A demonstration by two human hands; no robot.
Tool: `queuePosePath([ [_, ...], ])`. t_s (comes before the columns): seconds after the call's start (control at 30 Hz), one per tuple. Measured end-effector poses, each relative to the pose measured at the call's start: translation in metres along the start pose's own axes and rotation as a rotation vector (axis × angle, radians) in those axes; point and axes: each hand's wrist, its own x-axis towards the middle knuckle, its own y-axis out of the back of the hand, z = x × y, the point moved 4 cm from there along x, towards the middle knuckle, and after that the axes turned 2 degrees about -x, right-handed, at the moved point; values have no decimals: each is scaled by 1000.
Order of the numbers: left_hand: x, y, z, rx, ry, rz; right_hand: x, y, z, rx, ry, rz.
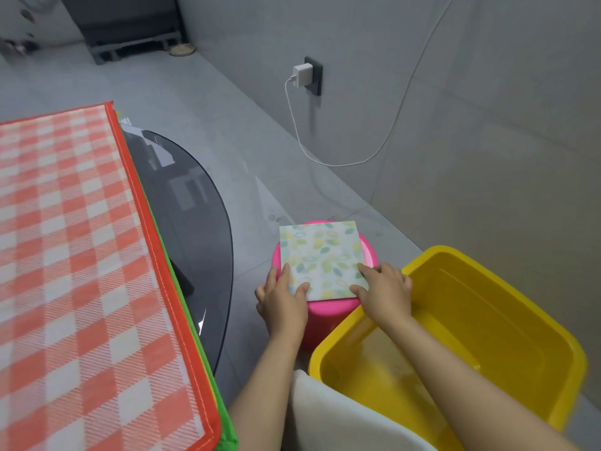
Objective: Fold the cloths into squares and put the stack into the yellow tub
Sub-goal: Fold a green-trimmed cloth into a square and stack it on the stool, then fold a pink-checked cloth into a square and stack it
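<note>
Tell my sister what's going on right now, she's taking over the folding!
Left hand and right hand each grip a near corner of the folded leaf-print cloth stack.
The stack lies square on the pink stool, beside the yellow tub.
Done: cloths on the stool are folded and stacked.
Left: lift the stack and set it in the tub, which holds no cloths yet.

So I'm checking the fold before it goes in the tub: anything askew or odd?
Nothing stands out. The folded cloth lies flat and square on the pink stool, both hands at its near corners; the tub holds nothing.
</note>
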Motion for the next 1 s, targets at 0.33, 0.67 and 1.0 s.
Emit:
queuePosePath([
  [0.33, -61, 59, 93, -434, -155, 80, -43, 82, -19, 443, 132, 143],
  [0.67, -135, 209, 148, -430, -426, 58, -127, 227, -112, 502, 494, 210],
  [1.0, -171, 366, 56, 26, -508, 208, -218, 213, -247, 434, 837, 55],
])
